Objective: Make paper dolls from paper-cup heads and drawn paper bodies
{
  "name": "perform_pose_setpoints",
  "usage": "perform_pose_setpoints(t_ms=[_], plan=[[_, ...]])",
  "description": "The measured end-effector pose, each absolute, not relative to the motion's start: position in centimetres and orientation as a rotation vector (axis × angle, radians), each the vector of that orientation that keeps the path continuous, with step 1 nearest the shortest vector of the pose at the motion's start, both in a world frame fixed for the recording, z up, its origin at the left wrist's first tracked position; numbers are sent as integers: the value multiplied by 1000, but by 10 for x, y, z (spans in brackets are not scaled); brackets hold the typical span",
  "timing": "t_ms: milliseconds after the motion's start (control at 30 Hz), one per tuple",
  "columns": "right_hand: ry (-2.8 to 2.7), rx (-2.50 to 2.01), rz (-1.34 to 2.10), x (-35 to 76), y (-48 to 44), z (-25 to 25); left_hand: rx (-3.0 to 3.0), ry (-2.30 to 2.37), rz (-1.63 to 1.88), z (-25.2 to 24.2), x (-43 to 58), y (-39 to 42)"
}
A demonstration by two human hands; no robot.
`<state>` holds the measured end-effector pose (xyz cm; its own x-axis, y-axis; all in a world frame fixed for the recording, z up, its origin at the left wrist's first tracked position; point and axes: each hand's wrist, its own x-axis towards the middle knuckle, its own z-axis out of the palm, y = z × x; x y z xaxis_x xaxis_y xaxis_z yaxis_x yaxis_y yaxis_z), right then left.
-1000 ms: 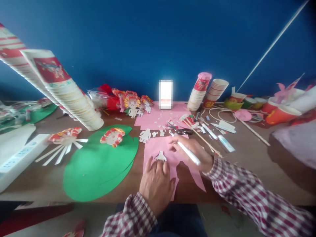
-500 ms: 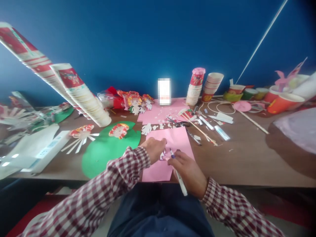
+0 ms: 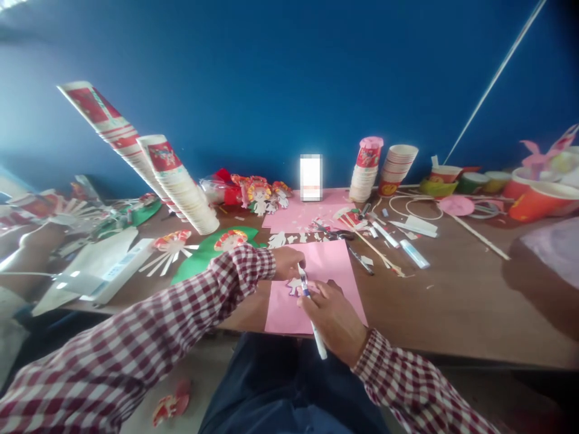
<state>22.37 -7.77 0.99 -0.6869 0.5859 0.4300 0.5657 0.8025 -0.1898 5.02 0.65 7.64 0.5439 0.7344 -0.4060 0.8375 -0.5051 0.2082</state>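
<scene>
A pink sheet of paper (image 3: pixel 335 259) lies in front of me at the table edge. On it is a small white paper cutout (image 3: pixel 294 287) with a purple line along its edge. My right hand (image 3: pixel 337 316) grips a white marker (image 3: pixel 319 339) with a purple band, its upper end pointing away from me. That end meets the fingers of my left hand (image 3: pixel 288 263), which are curled just beyond the cutout. What those fingers pinch, if anything, is too small to make out.
Tall stacks of paper cups (image 3: pixel 185 193) lean at the left, beside a green leaf-shaped sheet (image 3: pixel 194 265). Behind lie white paper scraps (image 3: pixel 278 240), scissors (image 3: pixel 323 228) and pens. Orange cups (image 3: pixel 543 202) stand at far right. Another person's arm (image 3: pixel 34 244) reaches in from the left.
My left hand has moved away from me, uncovering the cutout. The marker's tip has come left to the left fingers. The view has shifted, and another person's arm shows at the left.
</scene>
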Motion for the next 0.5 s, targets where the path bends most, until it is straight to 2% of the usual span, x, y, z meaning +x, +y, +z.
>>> perform_pose_setpoints(t_ms=[500], plan=[[-2505,-922,52,220,-77,5,2401,1200,-356,62,52,30]])
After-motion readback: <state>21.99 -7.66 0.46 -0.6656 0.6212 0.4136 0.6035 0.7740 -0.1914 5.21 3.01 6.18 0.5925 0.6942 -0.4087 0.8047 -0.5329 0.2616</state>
